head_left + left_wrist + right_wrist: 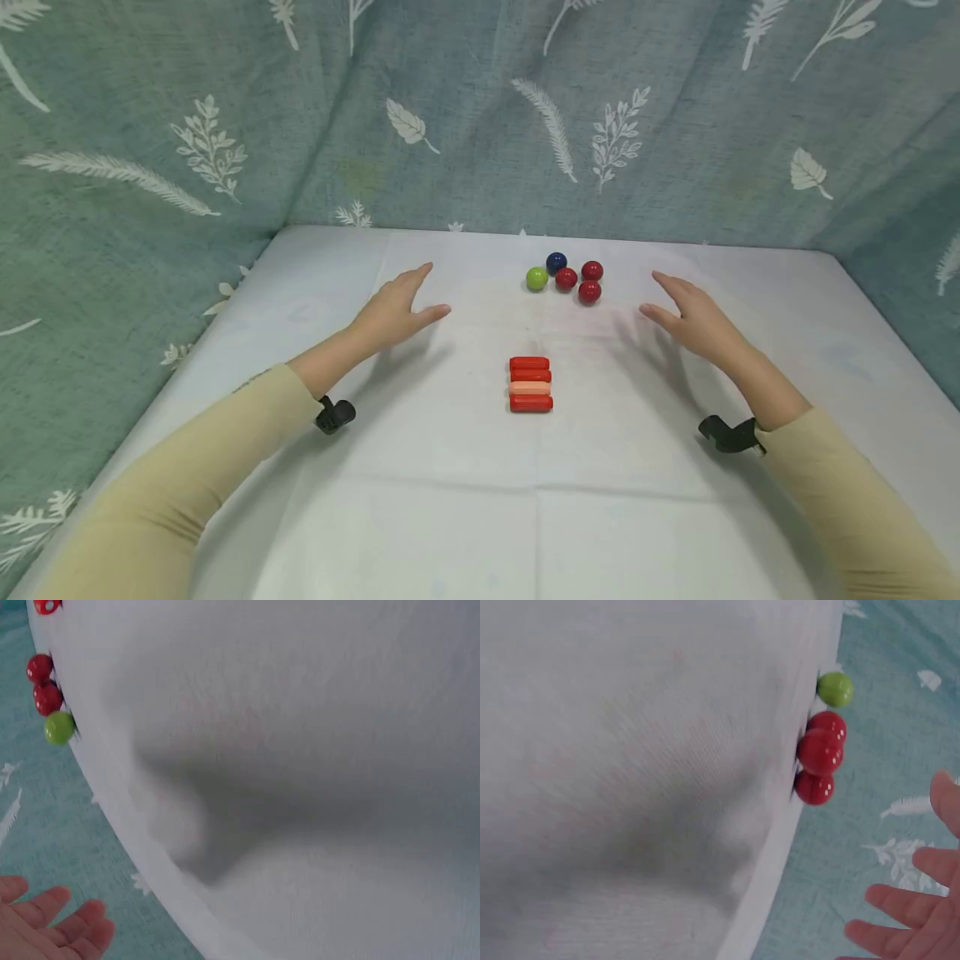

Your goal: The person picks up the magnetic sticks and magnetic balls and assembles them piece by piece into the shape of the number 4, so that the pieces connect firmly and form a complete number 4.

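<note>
My left hand hovers over the left side of the table, fingers straight and thumb spread, holding nothing. Across from it, my right hand is held in the same way, with nothing in it. Between them toward the back lie a green ball, a dark blue ball and three red balls in a loose cluster. Nearer, at the middle, several short red sticks and one peach stick lie side by side in a stack-like row. In the right wrist view the green ball stands apart from the red ones.
A white cloth covers the table. Behind and to the left hangs a green-blue curtain with white leaf prints. A black wrist camera sits at the left cuff, another black camera at the right.
</note>
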A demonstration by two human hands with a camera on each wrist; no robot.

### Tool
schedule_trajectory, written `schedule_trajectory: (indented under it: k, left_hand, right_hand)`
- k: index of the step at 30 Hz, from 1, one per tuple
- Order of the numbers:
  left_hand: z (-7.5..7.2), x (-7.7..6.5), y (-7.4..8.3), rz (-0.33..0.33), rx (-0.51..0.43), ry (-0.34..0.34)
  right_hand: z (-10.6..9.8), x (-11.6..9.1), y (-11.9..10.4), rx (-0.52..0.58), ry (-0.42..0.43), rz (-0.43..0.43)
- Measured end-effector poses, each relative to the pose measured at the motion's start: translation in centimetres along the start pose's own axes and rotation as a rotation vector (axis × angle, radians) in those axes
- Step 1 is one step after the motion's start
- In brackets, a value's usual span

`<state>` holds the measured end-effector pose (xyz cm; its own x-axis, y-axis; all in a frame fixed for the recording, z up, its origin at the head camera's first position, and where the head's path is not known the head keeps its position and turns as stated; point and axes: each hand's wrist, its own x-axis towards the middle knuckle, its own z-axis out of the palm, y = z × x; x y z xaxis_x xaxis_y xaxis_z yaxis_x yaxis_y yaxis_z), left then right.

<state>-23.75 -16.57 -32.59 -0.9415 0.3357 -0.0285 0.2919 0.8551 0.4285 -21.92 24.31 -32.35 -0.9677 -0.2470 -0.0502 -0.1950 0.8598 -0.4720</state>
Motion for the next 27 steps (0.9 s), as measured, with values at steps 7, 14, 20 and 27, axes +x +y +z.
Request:
schedule_trajectory:
  k: [7,14,20,27]
  left_hand:
    - [0.9,-1.1,1.8,0.054,-0.153,0.033]
    - [2.2,-1.4,3.7,0.088,-0.183,-0.011]
    - [3.5,-0.8,4.7,0.115,-0.154,-0.052]
    - [5.1,-0.1,5.8,0.13,-0.101,-0.142]
  right_hand:
    - [0.6,-0.9,-0.7,0.054,0.045,-0.029]
    - [1.5,-0.9,-1.6,0.09,0.003,-0.034]
    - [2.1,-0.9,-2.3,0.099,0.003,-0.057]
    - [2.9,-1.2,-3.0,0.127,-0.03,-0.062]
